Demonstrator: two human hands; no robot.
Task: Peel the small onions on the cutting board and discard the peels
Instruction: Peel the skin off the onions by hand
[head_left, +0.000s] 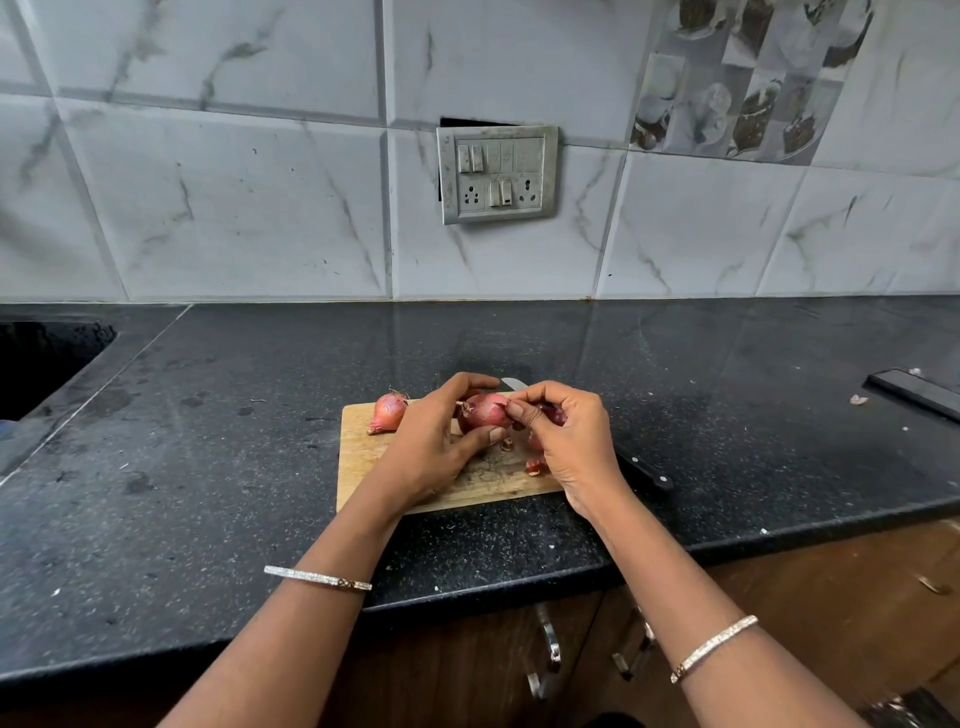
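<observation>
Pink-skinned, the onion (483, 411) sits crosswise above the cutting board (363, 457), cupped in the left hand (431, 447) at its root end, while the right hand (566, 441) pinches loose peel at its other end.

One cam, head-worn, wide-angle. Faces fwd & down across worktop (208, 467) to tiled wall (234, 208) at far side. Close in: left hand (434, 447) & right hand (574, 441) mid-frame over cutting board (361, 467), near worktop edge below.
</observation>
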